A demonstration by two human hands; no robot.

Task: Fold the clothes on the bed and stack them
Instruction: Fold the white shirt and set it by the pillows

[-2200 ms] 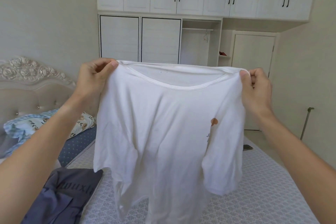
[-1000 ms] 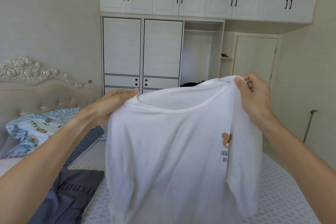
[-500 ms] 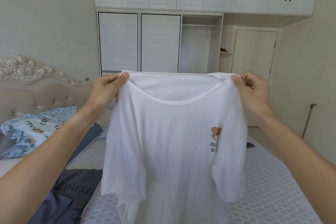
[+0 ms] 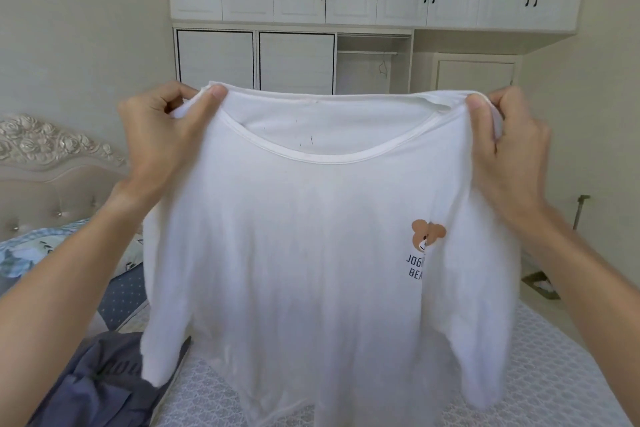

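A white T-shirt (image 4: 311,253) with a small brown bear print on the chest hangs in the air in front of me, front side facing me, above the bed (image 4: 554,374). My left hand (image 4: 162,139) pinches its left shoulder beside the collar. My right hand (image 4: 505,149) grips the other shoulder at the same height. Both sleeves hang down loose, and the hem drops out of view at the bottom. A dark blue-grey garment (image 4: 97,381) lies crumpled on the bed at the lower left.
The bed has a pale patterned mattress cover. A patterned pillow (image 4: 20,256) and an ornate padded headboard (image 4: 45,166) are at the left. White wardrobes (image 4: 294,59) fill the far wall. A small dark object (image 4: 540,284) lies at the bed's right edge.
I have drawn the shirt closer and stretched it wider between my hands. The shoulders are level now, after the left side had dipped a second ago.
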